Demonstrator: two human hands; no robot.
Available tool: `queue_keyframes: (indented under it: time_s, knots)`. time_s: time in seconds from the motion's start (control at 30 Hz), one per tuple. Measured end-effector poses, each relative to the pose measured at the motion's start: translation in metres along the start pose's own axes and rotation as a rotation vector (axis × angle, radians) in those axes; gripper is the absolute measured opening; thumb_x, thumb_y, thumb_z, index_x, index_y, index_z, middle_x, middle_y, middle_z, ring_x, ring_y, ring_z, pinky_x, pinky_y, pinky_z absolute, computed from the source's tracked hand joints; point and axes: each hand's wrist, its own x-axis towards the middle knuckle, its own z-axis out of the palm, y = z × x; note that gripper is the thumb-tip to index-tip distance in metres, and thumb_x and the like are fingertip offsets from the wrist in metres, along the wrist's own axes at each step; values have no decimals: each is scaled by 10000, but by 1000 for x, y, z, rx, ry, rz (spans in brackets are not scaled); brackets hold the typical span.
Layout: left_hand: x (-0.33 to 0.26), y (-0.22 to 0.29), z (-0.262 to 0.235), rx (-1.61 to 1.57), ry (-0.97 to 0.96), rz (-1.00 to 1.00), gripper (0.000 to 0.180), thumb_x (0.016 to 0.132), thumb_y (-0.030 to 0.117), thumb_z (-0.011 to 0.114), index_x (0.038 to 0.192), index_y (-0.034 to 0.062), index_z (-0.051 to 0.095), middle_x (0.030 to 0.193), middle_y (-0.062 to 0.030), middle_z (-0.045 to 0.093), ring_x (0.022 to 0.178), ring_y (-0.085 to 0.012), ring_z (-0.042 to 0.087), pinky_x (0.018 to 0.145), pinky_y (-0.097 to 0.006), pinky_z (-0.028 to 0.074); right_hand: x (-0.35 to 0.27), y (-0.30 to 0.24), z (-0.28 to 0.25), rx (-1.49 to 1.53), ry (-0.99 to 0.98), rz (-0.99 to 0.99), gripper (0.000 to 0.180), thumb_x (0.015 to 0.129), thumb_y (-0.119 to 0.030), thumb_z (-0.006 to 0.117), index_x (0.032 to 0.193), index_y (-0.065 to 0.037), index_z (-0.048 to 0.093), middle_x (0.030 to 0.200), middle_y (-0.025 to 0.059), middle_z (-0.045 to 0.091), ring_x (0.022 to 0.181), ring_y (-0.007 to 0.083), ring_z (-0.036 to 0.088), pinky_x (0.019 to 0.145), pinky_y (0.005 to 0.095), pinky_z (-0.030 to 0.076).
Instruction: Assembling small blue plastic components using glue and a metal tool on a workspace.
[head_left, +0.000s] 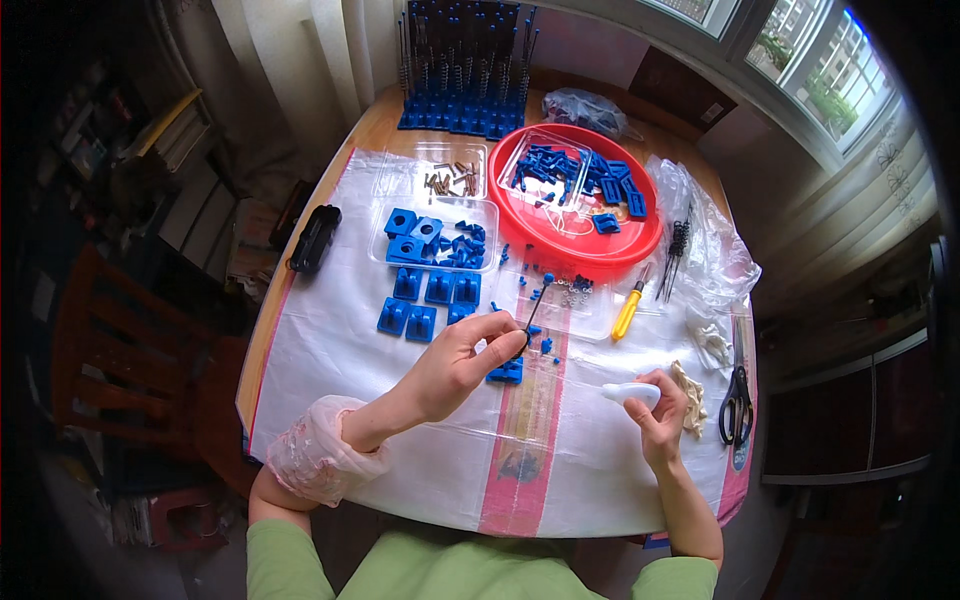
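Note:
My left hand is closed around the lower end of a thin dark rod. A small blue knob tops the rod, which tilts up and to the right; its lower end is partly hidden by my fingers. My right hand grips a small white squeeze bottle, its narrow tip pointing left. Just beyond my left fingers lies a blue plastic block. More blue blocks with raised parts sit in rows to the left, in front of a clear tray of blue pieces.
A red basin holding blue parts stands at the back. Near it are a yellow-handled screwdriver, dark springs on rods and plastic bags. Black scissors lie far right, a black case left. Finished-looking rod assemblies stand behind.

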Motion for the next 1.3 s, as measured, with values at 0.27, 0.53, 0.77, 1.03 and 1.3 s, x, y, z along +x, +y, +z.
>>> queue_keyframes:
  time_s: [0.27, 0.53, 0.77, 1.03, 1.3]
  knots:
    - [-1, 2, -1, 9, -18, -17, 362, 1039, 342, 521, 996, 4, 644, 895, -54, 612, 842, -137, 528, 777, -291, 412, 2, -5, 3, 9, 9, 8, 172, 874, -79, 762, 947, -14, 620, 877, 4, 595, 820, 71, 535, 715, 229, 413]
    - [-1, 5, -5, 31, -76, -68, 367, 1072, 339, 475, 1028, 22, 655, 977, -24, 624, 956, -120, 544, 911, -274, 417, 4, -4, 7, -3, 9, 13, 154, 870, -66, 751, 940, -9, 626, 870, 4, 598, 811, 70, 532, 705, 231, 410]
    - [0, 1, 0, -12, -4, 2, 358, 1029, 338, 542, 987, -5, 635, 849, -67, 603, 797, -140, 523, 725, -293, 416, 4, -3, 5, 7, 0, 18, 167, 870, -87, 755, 943, -8, 627, 870, 8, 599, 809, 71, 530, 711, 232, 411]
    - [-1, 0, -1, 9, -7, 3, 353, 1028, 333, 543, 982, -6, 632, 857, -72, 603, 790, -146, 518, 719, -300, 415, 3, -1, 1, -4, -7, -2, 168, 873, -92, 756, 945, -9, 628, 877, 9, 601, 821, 72, 541, 721, 229, 414]
    - [0, 1, 0, -7, -4, 5, 347, 1028, 331, 544, 987, -2, 633, 855, -68, 597, 793, -145, 519, 717, -297, 412, 3, -6, 6, 18, -6, 33, 161, 875, -81, 753, 946, -9, 628, 874, 7, 606, 809, 71, 544, 712, 228, 417]
